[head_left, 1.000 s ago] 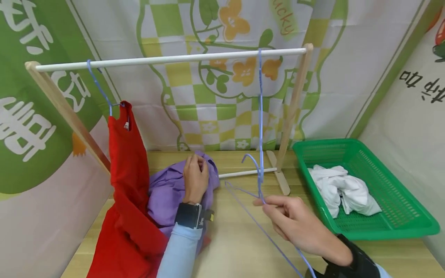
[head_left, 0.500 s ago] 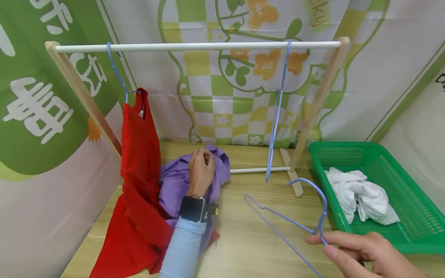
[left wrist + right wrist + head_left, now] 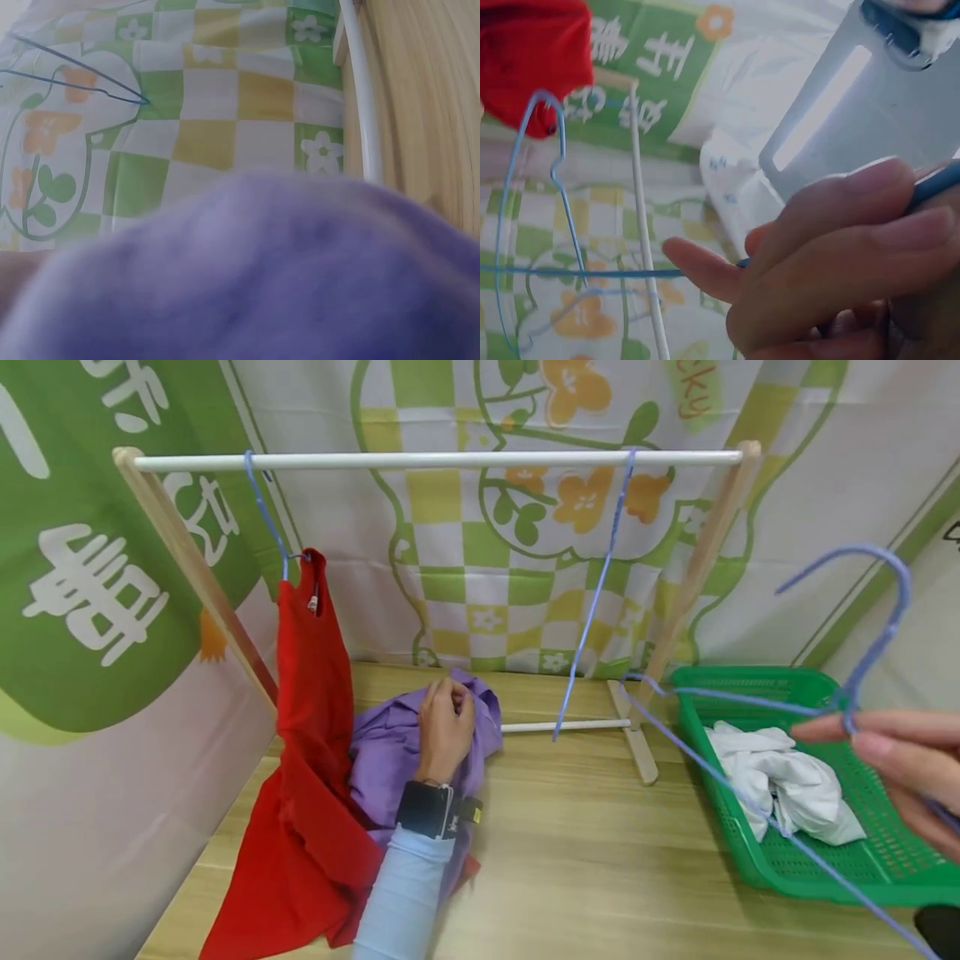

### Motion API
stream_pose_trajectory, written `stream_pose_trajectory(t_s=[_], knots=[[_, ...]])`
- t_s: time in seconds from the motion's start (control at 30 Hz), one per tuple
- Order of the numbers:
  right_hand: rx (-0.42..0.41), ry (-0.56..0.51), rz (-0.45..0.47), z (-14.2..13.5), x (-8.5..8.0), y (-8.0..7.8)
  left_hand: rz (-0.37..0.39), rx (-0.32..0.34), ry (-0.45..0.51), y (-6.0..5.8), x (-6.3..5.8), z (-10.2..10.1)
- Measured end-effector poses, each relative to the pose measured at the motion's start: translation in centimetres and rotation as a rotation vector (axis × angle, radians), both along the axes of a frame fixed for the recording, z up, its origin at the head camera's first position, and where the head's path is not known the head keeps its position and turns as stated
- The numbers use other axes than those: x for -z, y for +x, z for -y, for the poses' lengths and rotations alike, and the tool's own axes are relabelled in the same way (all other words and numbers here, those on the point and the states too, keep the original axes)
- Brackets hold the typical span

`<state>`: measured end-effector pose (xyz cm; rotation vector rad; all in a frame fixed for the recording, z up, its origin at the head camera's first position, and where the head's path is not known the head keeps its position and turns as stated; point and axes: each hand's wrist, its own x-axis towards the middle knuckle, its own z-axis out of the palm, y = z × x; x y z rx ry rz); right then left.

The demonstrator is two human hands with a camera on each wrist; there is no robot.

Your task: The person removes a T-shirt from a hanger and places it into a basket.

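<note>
My left hand (image 3: 446,727) rests at the back of the table on a crumpled purple garment (image 3: 386,752), its curled fingers gripping the cloth. Blurred purple fabric (image 3: 255,277) fills the lower part of the left wrist view. At the far right, my right hand (image 3: 911,760) pinches a blue wire hanger (image 3: 904,593) just below its hook, between thumb and fingers. That hanger carries no clothing, and its frame stretches left and down in front of the basket. In the right wrist view, the curled fingers of the right hand (image 3: 832,277) show close up.
A wooden rack with a white top rod (image 3: 450,461) spans the back. On its left hangs a red zippered garment (image 3: 311,693), trailing onto the table. A second bare blue hanger (image 3: 598,593) hangs at right. A green basket (image 3: 750,675) holds white cloth (image 3: 795,785).
My right hand has drawn the hanger away from the one on the rod, first down and right, then up toward the right edge. The left hand stays on the purple garment.
</note>
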<state>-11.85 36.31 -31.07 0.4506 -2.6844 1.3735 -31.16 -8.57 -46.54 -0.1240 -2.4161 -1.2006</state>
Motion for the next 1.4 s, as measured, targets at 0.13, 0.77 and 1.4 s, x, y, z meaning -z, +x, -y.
stream_pose_trajectory(t_s=[0.13,0.77,1.4], knots=[[0.074,-0.051,-0.063,5.8,-7.6,-4.7,-0.021,0.004,-0.002,-0.1,-0.3,0.3],[0.204,-0.203,0.159,12.2,-11.3,-19.5,-0.013,0.018,0.006,0.3,-0.5,0.3],[0.238,-0.206,0.093,12.0,-4.0,-18.3,0.023,0.054,-0.051,0.6,-0.5,0.1]])
